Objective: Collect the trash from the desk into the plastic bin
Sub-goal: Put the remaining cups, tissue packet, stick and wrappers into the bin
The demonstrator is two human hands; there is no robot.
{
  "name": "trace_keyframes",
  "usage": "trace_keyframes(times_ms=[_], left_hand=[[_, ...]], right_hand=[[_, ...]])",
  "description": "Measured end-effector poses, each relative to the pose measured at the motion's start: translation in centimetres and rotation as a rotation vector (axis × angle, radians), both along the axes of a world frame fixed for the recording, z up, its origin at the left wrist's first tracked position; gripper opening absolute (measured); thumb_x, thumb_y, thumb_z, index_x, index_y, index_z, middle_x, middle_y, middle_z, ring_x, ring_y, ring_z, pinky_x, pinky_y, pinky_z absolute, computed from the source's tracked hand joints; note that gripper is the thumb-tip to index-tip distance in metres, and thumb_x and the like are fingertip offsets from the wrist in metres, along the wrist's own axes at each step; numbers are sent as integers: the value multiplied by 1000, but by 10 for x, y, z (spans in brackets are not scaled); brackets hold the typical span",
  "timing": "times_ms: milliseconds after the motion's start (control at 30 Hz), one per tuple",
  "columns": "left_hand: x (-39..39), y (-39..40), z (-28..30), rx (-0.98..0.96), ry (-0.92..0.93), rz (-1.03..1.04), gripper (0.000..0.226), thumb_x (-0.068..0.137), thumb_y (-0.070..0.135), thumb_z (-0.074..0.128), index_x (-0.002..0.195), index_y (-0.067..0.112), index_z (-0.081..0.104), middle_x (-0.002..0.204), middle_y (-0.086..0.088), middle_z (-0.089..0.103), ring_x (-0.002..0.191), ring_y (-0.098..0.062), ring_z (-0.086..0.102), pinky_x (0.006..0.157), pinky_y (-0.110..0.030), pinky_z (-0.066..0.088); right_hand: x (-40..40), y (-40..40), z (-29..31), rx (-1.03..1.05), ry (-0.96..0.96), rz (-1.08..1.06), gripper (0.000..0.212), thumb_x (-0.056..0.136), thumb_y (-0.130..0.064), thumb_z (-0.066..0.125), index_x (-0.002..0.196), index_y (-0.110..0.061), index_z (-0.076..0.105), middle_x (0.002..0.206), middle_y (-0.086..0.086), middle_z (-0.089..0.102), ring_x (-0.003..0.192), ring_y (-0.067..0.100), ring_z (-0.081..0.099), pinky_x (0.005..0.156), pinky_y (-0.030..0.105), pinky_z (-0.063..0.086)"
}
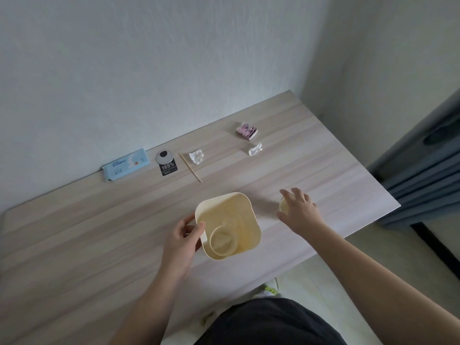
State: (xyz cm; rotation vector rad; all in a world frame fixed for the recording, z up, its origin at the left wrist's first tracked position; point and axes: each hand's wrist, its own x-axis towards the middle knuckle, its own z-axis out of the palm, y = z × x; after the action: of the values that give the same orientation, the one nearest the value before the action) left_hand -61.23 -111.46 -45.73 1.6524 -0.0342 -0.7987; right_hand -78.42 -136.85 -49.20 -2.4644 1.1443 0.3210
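Just right of the cream square plastic bin [227, 224], my right hand [300, 212], fingers spread, covers a pale paper cup [283, 206]; left hand [183, 241] grips the bin's rim.

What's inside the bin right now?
One paper cup lies on its side inside the plastic bin, mouth up. Nothing else shows; the floor beneath the cup is hidden.

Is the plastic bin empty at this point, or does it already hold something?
Not empty: the plastic bin, held at its rim by the left hand, has one paper cup lying inside. No other trash shows in it.
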Motion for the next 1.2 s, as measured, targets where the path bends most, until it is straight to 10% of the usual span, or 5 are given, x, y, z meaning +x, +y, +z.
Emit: trace_keyframes(times_ms=[633, 1200], left_hand=[[13, 29, 0, 32, -13, 165, 24, 88, 21, 72, 106, 37, 71, 89, -8, 68, 82, -22, 71, 75, -36, 59], [54, 95, 16, -27, -101, 65, 27, 89, 18, 72, 110, 33, 67, 67, 10, 64, 65, -7, 67, 64, -23, 55]], right_hand=[[53, 57, 133, -17, -752, 278, 57, 80, -32, 70, 132, -19, 51, 130, 2, 51, 116, 22, 52, 91, 32, 48], [126, 191, 113, 95, -253, 666, 76, 83, -49, 62, 145, -29, 24, 142, 2, 43, 122, 26, 48, 97, 40, 45]])
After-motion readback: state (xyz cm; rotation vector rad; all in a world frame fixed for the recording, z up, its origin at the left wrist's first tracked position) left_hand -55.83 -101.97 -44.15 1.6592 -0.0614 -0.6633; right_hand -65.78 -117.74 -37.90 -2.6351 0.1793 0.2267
